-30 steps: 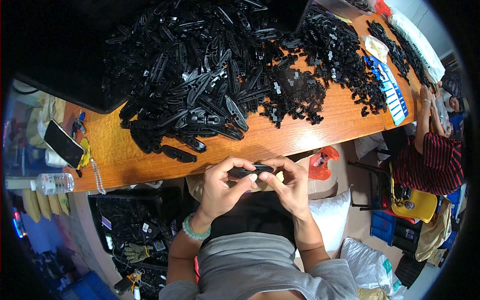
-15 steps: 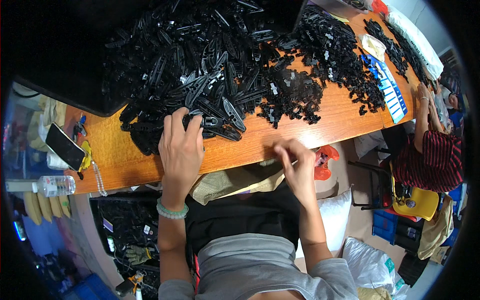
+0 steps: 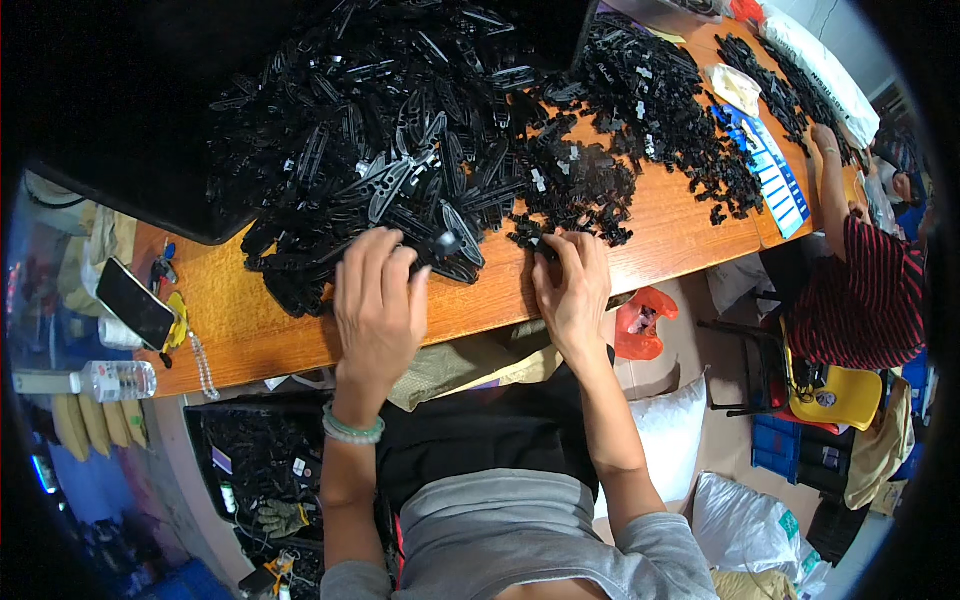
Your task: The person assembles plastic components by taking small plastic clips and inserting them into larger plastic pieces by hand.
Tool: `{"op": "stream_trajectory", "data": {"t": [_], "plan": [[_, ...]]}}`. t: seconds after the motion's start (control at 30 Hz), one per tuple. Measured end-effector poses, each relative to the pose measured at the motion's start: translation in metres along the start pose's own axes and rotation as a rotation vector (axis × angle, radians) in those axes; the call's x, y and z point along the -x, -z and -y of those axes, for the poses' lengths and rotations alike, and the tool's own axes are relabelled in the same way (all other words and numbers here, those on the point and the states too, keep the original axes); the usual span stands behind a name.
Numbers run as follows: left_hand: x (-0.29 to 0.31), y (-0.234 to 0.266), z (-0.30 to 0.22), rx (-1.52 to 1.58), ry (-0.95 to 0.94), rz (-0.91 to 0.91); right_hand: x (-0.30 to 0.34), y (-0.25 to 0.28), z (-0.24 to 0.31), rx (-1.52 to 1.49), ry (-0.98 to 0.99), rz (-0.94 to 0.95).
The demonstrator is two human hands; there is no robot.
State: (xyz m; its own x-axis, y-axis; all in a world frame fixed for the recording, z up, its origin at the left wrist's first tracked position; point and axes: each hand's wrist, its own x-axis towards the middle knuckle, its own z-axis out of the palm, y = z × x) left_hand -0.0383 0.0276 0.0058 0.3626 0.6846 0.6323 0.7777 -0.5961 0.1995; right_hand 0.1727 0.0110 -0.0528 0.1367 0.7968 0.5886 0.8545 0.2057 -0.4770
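Note:
My left hand (image 3: 382,295), with a pale bead bracelet at its wrist, is closed at the front edge of the pile of long black plastic parts (image 3: 400,180). A black plastic part (image 3: 440,246), smeared by motion, juts out beyond its fingertips. My right hand (image 3: 577,290) is at the near edge of the heap of small black plastic clips (image 3: 583,190). Its thumb and fingers pinch together on a small black clip (image 3: 546,250), mostly hidden by the fingers.
A dark bin (image 3: 140,205) lies on its side behind the long parts. On the table's left are a phone (image 3: 136,303) and a plastic bottle (image 3: 118,379). A blue-and-white card (image 3: 775,180) lies at right, near another person (image 3: 865,290) in a striped shirt. A red bag (image 3: 640,325) hangs below the edge.
My right hand has moved forward and left, from over the table edge to the small clips, and its fingers have closed. My left hand has drawn slightly back and right with the part.

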Motion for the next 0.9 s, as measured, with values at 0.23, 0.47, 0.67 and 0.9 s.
{"op": "stream_trajectory", "data": {"t": [0.23,0.47,0.67,0.9], "plan": [[0.038,-0.021,-0.037,0.897,0.559,0.203,0.013,0.011,-0.002,-0.339,-0.042,-0.027],[0.053,-0.033,-0.041,1.389,0.839,0.236,0.017,0.028,0.022,-0.65,0.069,0.247],[0.048,-0.026,-0.041,1.481,0.856,0.254,0.016,0.034,0.027,-0.572,0.176,0.263],[0.047,-0.02,-0.046,1.246,0.688,0.239,0.019,0.04,0.03,-0.812,-0.304,0.53]]}}
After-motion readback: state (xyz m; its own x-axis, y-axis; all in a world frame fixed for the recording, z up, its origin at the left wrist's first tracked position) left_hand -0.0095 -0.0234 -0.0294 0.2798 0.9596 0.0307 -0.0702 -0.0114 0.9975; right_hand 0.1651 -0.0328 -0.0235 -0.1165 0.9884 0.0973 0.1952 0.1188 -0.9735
